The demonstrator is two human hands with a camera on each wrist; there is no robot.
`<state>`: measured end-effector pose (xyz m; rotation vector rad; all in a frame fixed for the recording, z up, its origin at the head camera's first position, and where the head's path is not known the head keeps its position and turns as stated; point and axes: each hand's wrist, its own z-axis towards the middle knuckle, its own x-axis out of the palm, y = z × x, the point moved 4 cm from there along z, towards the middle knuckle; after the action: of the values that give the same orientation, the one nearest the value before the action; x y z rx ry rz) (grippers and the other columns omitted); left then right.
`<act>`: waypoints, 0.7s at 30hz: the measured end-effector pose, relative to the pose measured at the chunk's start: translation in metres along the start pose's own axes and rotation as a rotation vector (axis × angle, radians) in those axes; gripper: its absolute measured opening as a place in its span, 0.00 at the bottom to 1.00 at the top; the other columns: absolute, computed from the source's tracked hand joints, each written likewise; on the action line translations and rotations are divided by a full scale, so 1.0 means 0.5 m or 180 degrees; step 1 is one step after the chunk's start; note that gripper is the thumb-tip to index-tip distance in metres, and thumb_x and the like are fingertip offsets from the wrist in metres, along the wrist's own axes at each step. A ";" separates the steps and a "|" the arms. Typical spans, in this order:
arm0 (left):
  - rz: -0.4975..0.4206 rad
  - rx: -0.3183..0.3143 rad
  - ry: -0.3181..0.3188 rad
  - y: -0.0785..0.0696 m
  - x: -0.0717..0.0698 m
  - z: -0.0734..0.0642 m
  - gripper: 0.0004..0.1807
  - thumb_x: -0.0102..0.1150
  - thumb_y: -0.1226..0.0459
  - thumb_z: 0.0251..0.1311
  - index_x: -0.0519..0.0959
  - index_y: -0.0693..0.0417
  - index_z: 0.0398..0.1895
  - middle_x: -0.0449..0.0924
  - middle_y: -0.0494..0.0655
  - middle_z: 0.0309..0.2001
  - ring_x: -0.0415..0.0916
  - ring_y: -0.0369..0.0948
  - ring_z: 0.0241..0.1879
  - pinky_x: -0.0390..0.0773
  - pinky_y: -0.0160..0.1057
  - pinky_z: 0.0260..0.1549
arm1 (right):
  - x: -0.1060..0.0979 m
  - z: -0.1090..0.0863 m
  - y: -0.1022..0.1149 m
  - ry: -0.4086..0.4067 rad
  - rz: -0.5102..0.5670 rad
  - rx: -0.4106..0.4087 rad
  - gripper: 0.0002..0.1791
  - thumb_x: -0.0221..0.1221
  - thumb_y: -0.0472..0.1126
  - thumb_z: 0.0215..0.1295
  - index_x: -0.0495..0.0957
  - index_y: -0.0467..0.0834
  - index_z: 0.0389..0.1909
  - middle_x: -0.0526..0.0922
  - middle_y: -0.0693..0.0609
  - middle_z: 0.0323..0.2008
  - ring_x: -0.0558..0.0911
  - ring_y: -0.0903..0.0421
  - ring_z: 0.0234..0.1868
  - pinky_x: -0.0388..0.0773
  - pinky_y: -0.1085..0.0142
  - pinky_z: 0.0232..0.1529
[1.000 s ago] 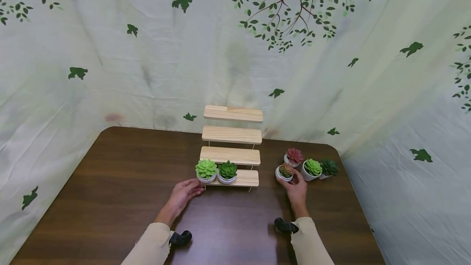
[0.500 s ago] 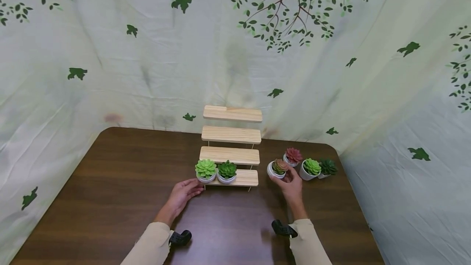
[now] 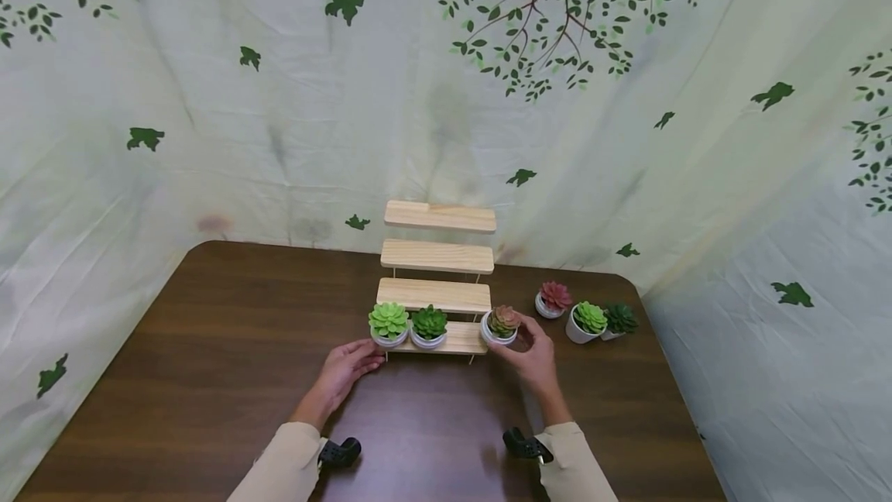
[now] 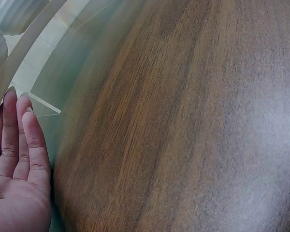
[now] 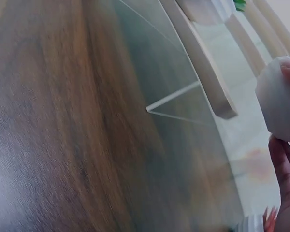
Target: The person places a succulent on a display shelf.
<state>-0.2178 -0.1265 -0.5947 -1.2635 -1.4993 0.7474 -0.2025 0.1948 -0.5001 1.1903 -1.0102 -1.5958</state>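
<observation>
My right hand (image 3: pixel 535 359) grips the white pot of a reddish-brown potted succulent (image 3: pixel 503 321) at the right end of the lowest shelf. In the right wrist view its white pot (image 5: pixel 280 99) is between thumb and fingers, beside the shelf's end. On that lowest shelf (image 3: pixel 463 338) sit a light green succulent (image 3: pixel 389 321) and a dark green succulent (image 3: pixel 428 323), side by side at the left. My left hand (image 3: pixel 343 374) has its fingertips at the shelf's left end; in the left wrist view its fingers (image 4: pixel 36 145) are straight and together.
The wooden plant stand rises in tiers, with bare upper shelves (image 3: pixel 437 256). To the right on the brown table (image 3: pixel 244 316) are a red succulent (image 3: pixel 554 297), a bright green one (image 3: pixel 588 319) and a dark green one (image 3: pixel 619 319). A leaf-patterned curtain (image 3: pixel 446 130) hangs behind.
My right hand has carried the reddish-brown succulent leftward from the group on the right to the right end of the lowest shelf. The left hand has stayed in place.
</observation>
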 end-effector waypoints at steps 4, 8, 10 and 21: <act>0.0015 0.0011 0.0008 -0.001 0.000 -0.001 0.20 0.46 0.69 0.71 0.66 0.79 0.58 0.83 0.44 0.36 0.81 0.35 0.35 0.80 0.32 0.41 | 0.018 0.001 -0.025 0.0088 0.0020 0.0044 0.35 0.72 0.26 0.44 0.71 0.29 0.57 0.76 0.34 0.55 0.76 0.43 0.56 0.72 0.52 0.59; 0.0039 0.0012 0.0011 -0.001 0.000 -0.002 0.20 0.46 0.69 0.71 0.66 0.79 0.58 0.83 0.46 0.37 0.81 0.35 0.36 0.80 0.32 0.42 | 0.040 0.002 -0.058 0.0138 -0.0024 -0.0104 0.35 0.75 0.32 0.43 0.73 0.32 0.55 0.79 0.38 0.51 0.79 0.44 0.52 0.76 0.56 0.55; 0.0040 0.0013 -0.0005 -0.001 0.001 -0.003 0.20 0.46 0.69 0.71 0.66 0.79 0.58 0.83 0.48 0.38 0.81 0.36 0.36 0.80 0.32 0.41 | 0.050 0.000 -0.058 0.0154 -0.0080 -0.0248 0.34 0.75 0.34 0.43 0.74 0.33 0.54 0.80 0.40 0.50 0.79 0.45 0.50 0.78 0.57 0.52; 0.0095 0.0000 0.0005 -0.003 0.002 -0.003 0.21 0.47 0.68 0.71 0.64 0.79 0.59 0.83 0.45 0.38 0.81 0.35 0.36 0.80 0.32 0.41 | 0.084 0.002 -0.066 0.0183 -0.0098 -0.0389 0.33 0.75 0.32 0.42 0.76 0.35 0.54 0.81 0.41 0.49 0.79 0.47 0.49 0.77 0.53 0.53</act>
<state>-0.2168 -0.1264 -0.5925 -1.2886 -1.4819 0.7657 -0.2159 0.1642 -0.5417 1.1663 -0.8491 -1.6144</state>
